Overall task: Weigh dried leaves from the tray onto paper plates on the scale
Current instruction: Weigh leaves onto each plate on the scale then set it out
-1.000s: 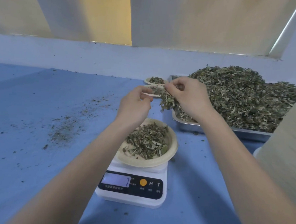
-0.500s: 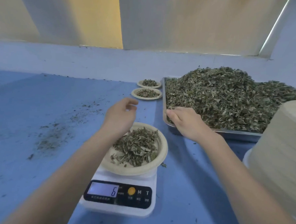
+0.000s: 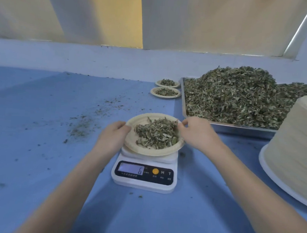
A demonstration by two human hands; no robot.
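A beige paper plate [image 3: 135,147] with a heap of dried leaves [image 3: 157,133] sits on a white digital scale [image 3: 144,176], whose display shows 6. My left hand [image 3: 113,135] grips the plate's left rim. My right hand [image 3: 197,131] pinches the plate's right rim. A steel tray [image 3: 241,128] piled high with dried leaves [image 3: 239,97] stands just behind and to the right of the scale.
Two filled paper plates [image 3: 165,92] [image 3: 167,83] lie left of the tray's far corner. A tall stack of empty paper plates [image 3: 295,145] stands at the right edge. Leaf crumbs [image 3: 88,120] are scattered over the blue tabletop [image 3: 33,127] to the left.
Both hands came down from above the tray's edge. The right hand dropped its pinch of leaves, and each hand now holds one side of the plate on the scale.
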